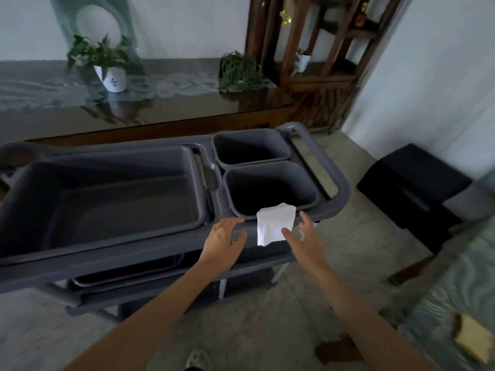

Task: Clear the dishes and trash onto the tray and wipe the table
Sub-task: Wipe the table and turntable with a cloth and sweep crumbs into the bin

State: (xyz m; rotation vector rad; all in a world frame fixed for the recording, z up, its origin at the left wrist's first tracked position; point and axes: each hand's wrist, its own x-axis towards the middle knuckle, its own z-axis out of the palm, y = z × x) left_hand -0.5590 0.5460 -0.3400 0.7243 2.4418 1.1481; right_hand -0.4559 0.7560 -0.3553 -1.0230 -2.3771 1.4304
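A white cloth (273,224) hangs folded over the near rim of the grey cart (334,167), draped from the edge of the nearer small bin (270,191). My left hand (224,239) rests on the cart's front rail just left of the cloth, fingers spread, holding nothing. My right hand (302,236) is at the cloth's right side, fingers apart, thumb at its lower edge and fingertips near its upper corner; the cloth is not gripped. A large grey tub (101,199) fills the cart's left part and looks empty.
A second small bin (250,145) sits behind the first. Past the cart runs a glossy dark table (150,108) with a white potted plant (107,62) and a second plant (239,70). A wooden shelf (321,44) stands at back right; a black box (412,183) on the floor right.
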